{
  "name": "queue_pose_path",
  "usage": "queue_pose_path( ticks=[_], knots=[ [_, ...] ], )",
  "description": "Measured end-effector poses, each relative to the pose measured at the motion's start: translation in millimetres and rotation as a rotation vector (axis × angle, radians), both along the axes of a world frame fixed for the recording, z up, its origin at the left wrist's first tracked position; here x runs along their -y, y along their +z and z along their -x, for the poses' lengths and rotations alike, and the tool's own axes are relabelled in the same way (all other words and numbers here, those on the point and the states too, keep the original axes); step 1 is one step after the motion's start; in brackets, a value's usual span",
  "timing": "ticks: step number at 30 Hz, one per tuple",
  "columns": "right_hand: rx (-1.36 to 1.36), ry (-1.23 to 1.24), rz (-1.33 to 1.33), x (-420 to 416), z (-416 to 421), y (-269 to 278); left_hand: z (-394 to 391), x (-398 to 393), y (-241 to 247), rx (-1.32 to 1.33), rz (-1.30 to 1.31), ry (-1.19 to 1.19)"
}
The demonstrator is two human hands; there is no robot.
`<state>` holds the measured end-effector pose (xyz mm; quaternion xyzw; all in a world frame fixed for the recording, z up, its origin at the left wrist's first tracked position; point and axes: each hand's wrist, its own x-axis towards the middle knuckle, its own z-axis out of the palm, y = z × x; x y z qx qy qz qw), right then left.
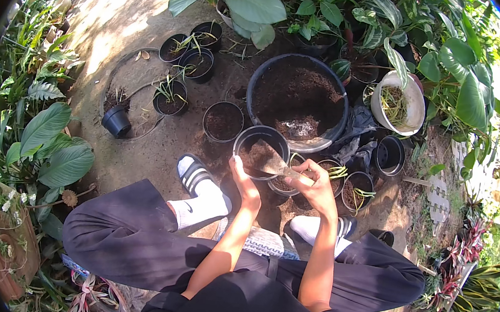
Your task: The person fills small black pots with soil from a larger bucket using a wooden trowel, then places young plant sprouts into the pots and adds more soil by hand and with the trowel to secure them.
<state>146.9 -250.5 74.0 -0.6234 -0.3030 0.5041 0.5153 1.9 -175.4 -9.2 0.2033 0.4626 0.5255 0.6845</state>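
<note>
My left hand [245,184] grips the near left side of a black plastic pot [285,138] with soil inside. My right hand [313,183] holds a trowel [270,159] by its handle, and the blade lies over the soil in that pot. Just beyond the pot stands a wide black basin [253,88] with dark soil and a whitish patch near its front edge. A soil-filled pot [223,121] stands to the left. Close by my right hand are several small pots, among them one with a pale green seedling [357,192]; my hand and the trowel partly hide others.
Several small potted seedlings [170,97] stand at the left, near a tipped black pot [117,121]. A white pot [377,101] with cut grassy leaves, a black plastic bag [357,130] and an empty black pot [390,155] are at the right. Leafy plants border the ground.
</note>
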Motion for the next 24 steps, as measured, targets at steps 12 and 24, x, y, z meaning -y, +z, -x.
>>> queue_pose_path(
  ticks=[12, 24],
  knots=[
    [0.045, 0.032, 0.022, 2.8, -7.1, 16.8, -2.8, -0.5, 9.7, 0.015, 0.055, 0.023],
    [0.038, 0.048, 0.030, 2.4, -8.6, 4.3, -2.7, 1.0, 15.6, 0.015, 0.079, -0.021]
  ],
)
